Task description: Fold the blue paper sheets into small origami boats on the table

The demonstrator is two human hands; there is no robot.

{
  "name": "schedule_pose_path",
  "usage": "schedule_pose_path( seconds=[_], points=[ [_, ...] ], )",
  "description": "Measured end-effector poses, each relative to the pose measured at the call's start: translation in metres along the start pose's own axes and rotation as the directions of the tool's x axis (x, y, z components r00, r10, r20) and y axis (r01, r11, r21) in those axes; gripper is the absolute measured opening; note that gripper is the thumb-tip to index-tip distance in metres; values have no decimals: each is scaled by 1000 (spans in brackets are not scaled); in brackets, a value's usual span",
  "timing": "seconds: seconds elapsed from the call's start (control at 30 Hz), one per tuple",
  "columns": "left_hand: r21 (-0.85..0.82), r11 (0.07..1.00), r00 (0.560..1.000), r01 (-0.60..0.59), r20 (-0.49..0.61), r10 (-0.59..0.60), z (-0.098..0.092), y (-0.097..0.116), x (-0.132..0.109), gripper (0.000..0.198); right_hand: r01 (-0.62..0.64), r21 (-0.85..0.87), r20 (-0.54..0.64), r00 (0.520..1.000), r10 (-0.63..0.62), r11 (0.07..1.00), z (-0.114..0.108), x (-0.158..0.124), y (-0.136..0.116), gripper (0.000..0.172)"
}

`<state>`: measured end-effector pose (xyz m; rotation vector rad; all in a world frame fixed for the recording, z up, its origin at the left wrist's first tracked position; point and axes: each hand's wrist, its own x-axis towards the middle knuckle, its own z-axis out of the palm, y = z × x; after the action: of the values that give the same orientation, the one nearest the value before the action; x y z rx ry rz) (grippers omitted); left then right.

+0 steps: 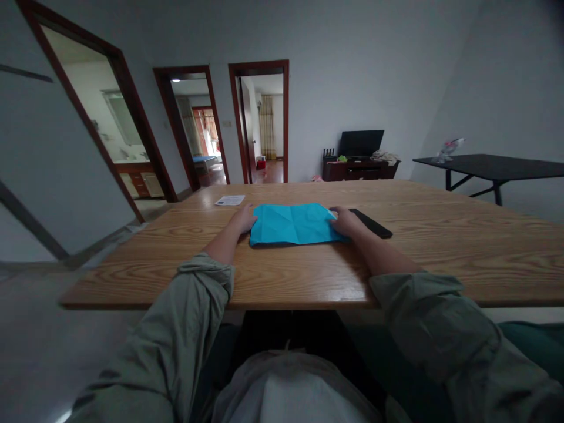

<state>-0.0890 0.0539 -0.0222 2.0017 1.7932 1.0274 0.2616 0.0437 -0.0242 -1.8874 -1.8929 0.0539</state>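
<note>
A bright blue sheet of paper (293,224) with crease lines lies in front of me, its near edge on or just above the wooden table (286,276). My left hand (244,219) is closed on its left edge near the far corner. At the right end, my right hand (346,221) pinches the paper by its far right corner, where a small whitish patch shows. Parts of the fingertips are hidden by the paper. Just right of my right hand rests a flat black object (372,223), which looks like a phone, partly behind that hand.
A small white printed card (230,200) lies on the table's far left part. Beyond, a dark cabinet (361,171) carries a black screen (361,143). To the right stands a black table (493,167) with a clear plastic item (449,150) on it. Several doorways line the walls.
</note>
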Motion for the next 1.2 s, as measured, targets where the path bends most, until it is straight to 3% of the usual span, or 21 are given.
schedule_pose_path(
  seconds=[0.13,0.2,0.33,0.4,0.57,0.73,0.8,0.87,0.97,1.0,1.1,1.2],
  points=[
    [314,939,990,-138,10,142,1,14,-3,47,17,-36,76,997,-15,999,-2,-1,-1,40],
    [393,889,970,-237,50,236,7,29,-10,43,30,-63,98,995,-23,998,-3,-2,-2,36],
    [369,803,877,-467,304,371,29,66,-32,54,27,-63,95,995,-21,998,-3,-3,-4,34],
    [341,793,841,-504,401,362,40,76,-40,57,21,-56,85,996,-16,998,-3,-3,-4,34],
    [351,833,836,-427,505,216,51,69,-41,64,0,-70,89,996,6,998,-4,-5,-4,34],
    [372,852,845,-370,515,142,53,61,-35,68,-6,-148,90,996,20,989,-12,-14,-10,35],
    [371,854,844,-365,519,136,54,62,-35,69,22,-231,15,1000,-19,973,-12,-20,-21,39],
    [372,853,843,-365,522,133,55,64,-35,70,129,-279,-22,990,-141,951,-5,-27,-36,43],
    [372,853,843,-365,521,133,57,65,-34,71,409,-207,161,910,-381,889,14,-33,-60,49],
    [370,854,842,-366,522,134,57,64,-34,71,441,-168,225,888,-401,882,21,-33,-66,51],
    [362,857,841,-367,523,140,58,63,-32,72,453,-113,338,854,-395,884,34,-29,-69,56],
    [390,865,862,-314,499,88,58,59,-27,74,368,-136,369,880,-298,920,36,-18,-57,65]
  ],
)
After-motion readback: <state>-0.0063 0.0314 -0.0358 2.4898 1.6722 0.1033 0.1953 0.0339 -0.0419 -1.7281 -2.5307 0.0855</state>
